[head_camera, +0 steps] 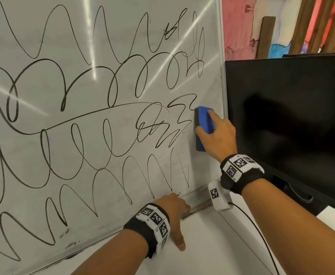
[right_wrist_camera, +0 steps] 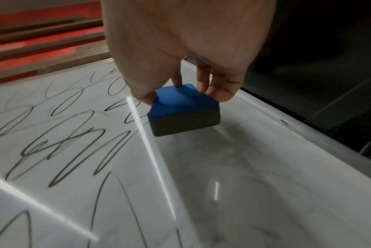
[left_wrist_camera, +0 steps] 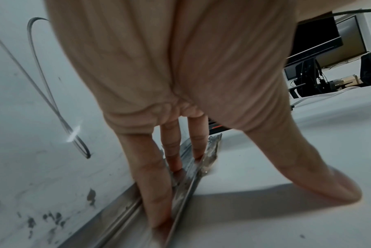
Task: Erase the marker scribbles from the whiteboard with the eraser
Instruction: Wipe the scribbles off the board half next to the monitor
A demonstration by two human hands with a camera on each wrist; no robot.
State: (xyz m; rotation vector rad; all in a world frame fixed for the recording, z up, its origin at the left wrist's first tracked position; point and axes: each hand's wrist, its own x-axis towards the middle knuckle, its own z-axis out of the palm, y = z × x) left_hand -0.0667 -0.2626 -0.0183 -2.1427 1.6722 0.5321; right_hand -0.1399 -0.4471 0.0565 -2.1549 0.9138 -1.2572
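Blue eraser (head_camera: pixel 204 126) pinched in the right grip (head_camera: pixel 219 133), thumb on one side, fingers (right_wrist_camera: pixel 217 87) on the other, dark pad flat on the whiteboard (head_camera: pixel 83 92) near its right edge. Black scribbles (head_camera: pixel 107 124) just left of the eraser. Left grip (head_camera: pixel 172 209) open, fingers (left_wrist_camera: pixel 157 193) straight in the whiteboard's metal tray (head_camera: pixel 198 197), thumb on the white worktop (head_camera: pixel 212 245). Black monitor (head_camera: pixel 289 116) right of the whiteboard.

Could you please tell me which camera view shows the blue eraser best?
The right wrist view: the eraser sits close, showing its blue back, dark felt layer and the right hand gripping its sides. The head view shows the eraser pressed on the whiteboard but partly covered by fingers. The left wrist view does not show it.
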